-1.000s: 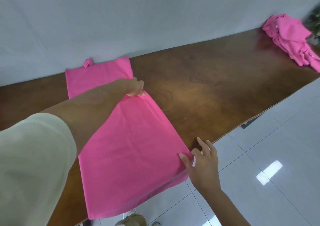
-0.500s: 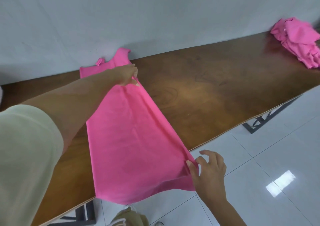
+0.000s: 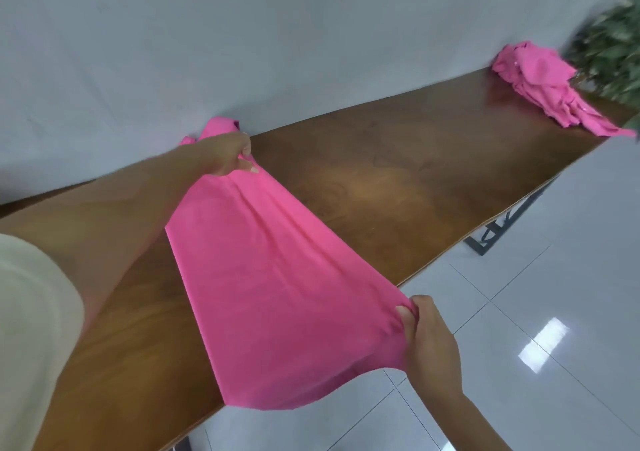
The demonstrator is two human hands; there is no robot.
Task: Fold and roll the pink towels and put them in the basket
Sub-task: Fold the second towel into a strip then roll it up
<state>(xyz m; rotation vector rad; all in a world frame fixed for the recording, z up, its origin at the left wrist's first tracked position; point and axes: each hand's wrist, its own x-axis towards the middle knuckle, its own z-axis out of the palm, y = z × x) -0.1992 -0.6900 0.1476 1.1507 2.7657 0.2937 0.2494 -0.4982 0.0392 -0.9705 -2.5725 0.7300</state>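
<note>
**Pink towel held stretched between two hands above a wooden bench**

Nearest the camera, at lower right, the right hand [image 3: 429, 343] has its fingers curled tight around a bunched corner of a pink towel [image 3: 277, 277], just past the bench's front edge and over the white tiled floor [image 3: 519, 312]. The towel's near end sags below the edge there. From that grip the cloth runs taut and slightly creased across the brown bench [image 3: 398, 187] to the left hand [image 3: 227, 154], which pinches the far end close to the pale wall. A little loose pink cloth pokes out beyond that hand.

Farther off, at the bench's far right end, a crumpled pile of pink towels [image 3: 540, 83] waits beside a blurred green plant [image 3: 613, 48]. No basket is in view.

The fold looks only just begun. The risk lies in the uneven hold: both ends are gathered, not flat, so laying the towel down this way would likely set in wrinkles or a crooked edge. A slip of the right hand would drop the hanging end toward the floor.
</note>
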